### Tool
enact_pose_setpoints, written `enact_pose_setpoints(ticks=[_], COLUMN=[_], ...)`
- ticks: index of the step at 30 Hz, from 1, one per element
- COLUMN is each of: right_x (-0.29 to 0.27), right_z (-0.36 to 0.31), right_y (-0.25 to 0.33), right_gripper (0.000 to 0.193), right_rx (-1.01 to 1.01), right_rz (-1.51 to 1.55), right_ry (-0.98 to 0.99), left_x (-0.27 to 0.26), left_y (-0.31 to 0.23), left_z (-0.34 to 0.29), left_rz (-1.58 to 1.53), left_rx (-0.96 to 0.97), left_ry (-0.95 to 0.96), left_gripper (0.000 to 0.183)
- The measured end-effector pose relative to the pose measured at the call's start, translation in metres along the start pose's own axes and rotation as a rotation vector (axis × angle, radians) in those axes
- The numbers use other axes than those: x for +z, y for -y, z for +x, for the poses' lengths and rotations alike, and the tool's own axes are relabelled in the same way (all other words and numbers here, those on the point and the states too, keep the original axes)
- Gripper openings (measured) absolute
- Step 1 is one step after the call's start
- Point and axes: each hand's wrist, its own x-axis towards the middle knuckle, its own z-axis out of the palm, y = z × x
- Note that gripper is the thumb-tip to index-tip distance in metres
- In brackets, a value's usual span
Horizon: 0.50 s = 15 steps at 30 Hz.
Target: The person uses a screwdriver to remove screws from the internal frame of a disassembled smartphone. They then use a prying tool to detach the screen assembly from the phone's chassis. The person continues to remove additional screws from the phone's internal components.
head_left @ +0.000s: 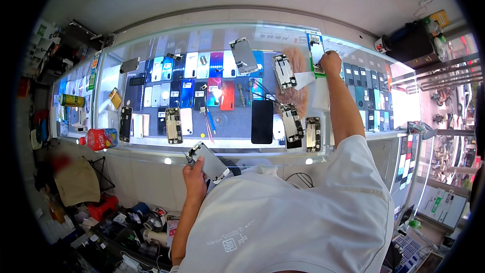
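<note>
My left hand (pixel 194 174) grips a phone screen panel (pixel 211 162), its grey metal back facing up, in front of the counter's near edge. A small dark thing shows by the thumb, too small to name. Stretched to the far right of the counter, my right hand (pixel 331 62) has its fingers drawn together at the edge of a green-and-blue package (pixel 314 45) with a pale part on it. What the fingertips pinch, if anything, is hidden. Left of that hand lies an opened phone body (pixel 284 72). Another screen panel (pixel 243 55) rests farther left.
The glass counter (pixel 232 147) holds rows of phones beneath its top. On it lie a black phone (pixel 262 121), opened phone bodies (pixel 291 121), tweezers (pixel 208 124), a red bottle (pixel 101 139) and a yellow-green can (pixel 72 100). A dark stand with clutter (pixel 126 232) is at lower left.
</note>
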Motion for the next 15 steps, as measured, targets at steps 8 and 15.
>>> enact_pose_setpoints(ticks=[8, 15], right_x=[-0.005, -0.098], right_z=[-0.012, -0.063], right_y=[0.014, -0.012], right_gripper=[0.03, 0.025], right_rx=[-0.032, -0.249], right_rz=[-0.137, 0.087], right_ry=[-0.07, -0.24], left_x=[0.0, -0.005], left_y=[-0.006, -0.009], left_z=[0.003, 0.012], left_rz=[0.067, 0.068], left_rx=[-0.037, -0.013], left_ry=[0.065, 0.079], left_gripper=[0.013, 0.017])
